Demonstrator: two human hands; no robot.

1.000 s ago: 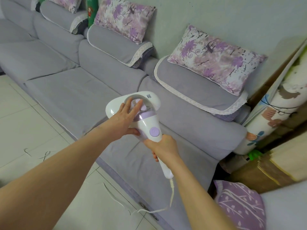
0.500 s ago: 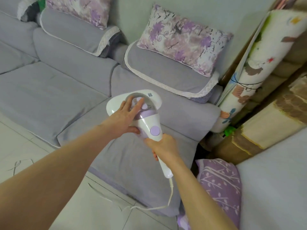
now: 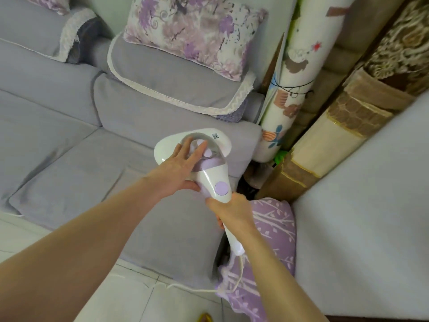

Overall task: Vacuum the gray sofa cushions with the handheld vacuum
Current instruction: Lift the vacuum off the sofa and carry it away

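Left arm: bare, reaching in from the near left toward mid-scene, wrist about straight.
Left hand [image 3: 176,169]: palm down on top of the handheld vacuum [image 3: 210,180]. Fingers straight and spread over the clear dome, thumb lying along the left of the neck. Flat contact only, no curl round anything.
Right arm: bare, coming in from the near right, forearm in line with the handle.
Right hand [image 3: 232,211]: fist wrapped tight round the white handle just near of the round lilac button [image 3: 221,188]. Handle end pokes out on the near side of the fist.
Handheld vacuum: white and lilac, head far, handle near. Sits over the right-hand gray seat cushion [image 3: 92,182], head close to the foot of the back cushion [image 3: 151,117] near the sofa's right end. Contact of head with fabric: cannot tell.
Dust cup [image 3: 216,148]: clear dome on the head, lilac parts visible inside. Dust inside: cannot tell.
Cord [image 3: 197,290]: white, leaves the handle end, drops across the purple pillow [image 3: 274,228] lying low at the sofa's right end, then trails left over the floor tiles [image 3: 139,303].
Sofa top: gray lace-edged cover [image 3: 176,82] draped over the back, floral pillow [image 3: 195,36] leaning on it against the wall.
Right of sofa: rolled printed mat [image 3: 294,73] standing upright, tied with a black string; rolled brown carpets [image 3: 348,126] just beside it.
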